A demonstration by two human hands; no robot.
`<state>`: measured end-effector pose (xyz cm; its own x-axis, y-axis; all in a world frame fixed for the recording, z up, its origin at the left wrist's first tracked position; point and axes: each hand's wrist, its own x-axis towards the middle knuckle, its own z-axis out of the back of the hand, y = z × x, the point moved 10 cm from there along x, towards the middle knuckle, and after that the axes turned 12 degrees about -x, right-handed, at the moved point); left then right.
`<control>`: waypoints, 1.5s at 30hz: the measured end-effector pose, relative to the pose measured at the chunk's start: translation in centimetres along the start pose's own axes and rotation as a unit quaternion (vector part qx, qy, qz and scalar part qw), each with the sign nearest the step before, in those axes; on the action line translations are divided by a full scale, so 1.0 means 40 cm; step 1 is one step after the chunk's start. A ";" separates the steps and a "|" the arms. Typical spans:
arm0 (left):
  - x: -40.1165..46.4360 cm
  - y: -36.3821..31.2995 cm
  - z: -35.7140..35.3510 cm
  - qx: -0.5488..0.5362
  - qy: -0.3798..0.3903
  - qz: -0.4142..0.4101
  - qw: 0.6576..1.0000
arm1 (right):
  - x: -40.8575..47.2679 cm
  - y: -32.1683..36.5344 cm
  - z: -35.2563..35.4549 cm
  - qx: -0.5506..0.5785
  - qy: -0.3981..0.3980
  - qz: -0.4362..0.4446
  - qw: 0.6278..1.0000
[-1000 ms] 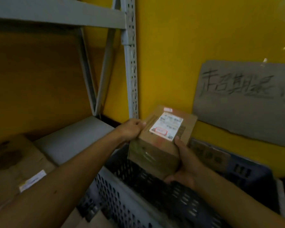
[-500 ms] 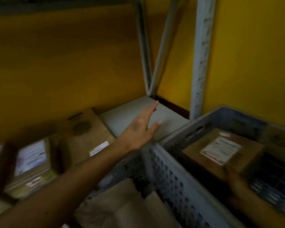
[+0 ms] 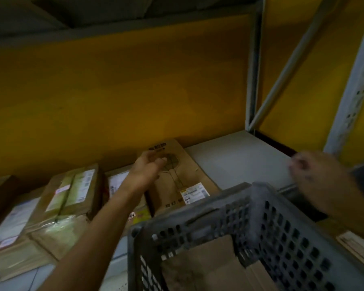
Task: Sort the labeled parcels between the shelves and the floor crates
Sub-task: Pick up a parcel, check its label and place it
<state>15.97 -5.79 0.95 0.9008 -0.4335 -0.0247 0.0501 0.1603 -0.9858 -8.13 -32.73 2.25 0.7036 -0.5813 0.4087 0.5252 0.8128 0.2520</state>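
Reaching over the shelf (image 3: 240, 156), our left hand (image 3: 148, 171) hovers, fingers loosely curled and empty, above a flat labeled parcel (image 3: 183, 181) near the shelf's front edge. Our right hand (image 3: 315, 175) is blurred; we cannot tell its grip. A gray crate (image 3: 250, 211) sits below.
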 end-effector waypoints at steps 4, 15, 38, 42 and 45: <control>-0.077 0.038 0.017 -0.102 -0.065 -0.002 0.993 | 0.116 0.291 -0.212 -0.054 0.161 0.054 0.984; -0.191 0.149 0.104 -0.257 -0.087 0.071 0.960 | 0.102 0.333 -0.545 0.044 0.354 -0.169 0.919; -0.250 -0.052 0.060 -0.192 0.153 0.073 0.966 | -0.172 0.236 -0.011 0.487 -0.109 -0.220 0.838; -0.274 -0.022 0.033 -0.203 0.193 0.082 0.956 | -0.214 0.203 0.004 0.380 -0.237 -0.194 0.873; -0.288 -0.028 0.028 -0.212 0.179 0.076 0.958 | -0.203 0.256 0.066 0.365 -0.239 -0.195 0.878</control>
<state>6.01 0.00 2.53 0.6740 -0.7225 -0.1540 -0.3175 -0.0950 -0.9435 -9.75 -19.58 3.83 0.1645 -0.8807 0.4442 0.1119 0.4641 0.8787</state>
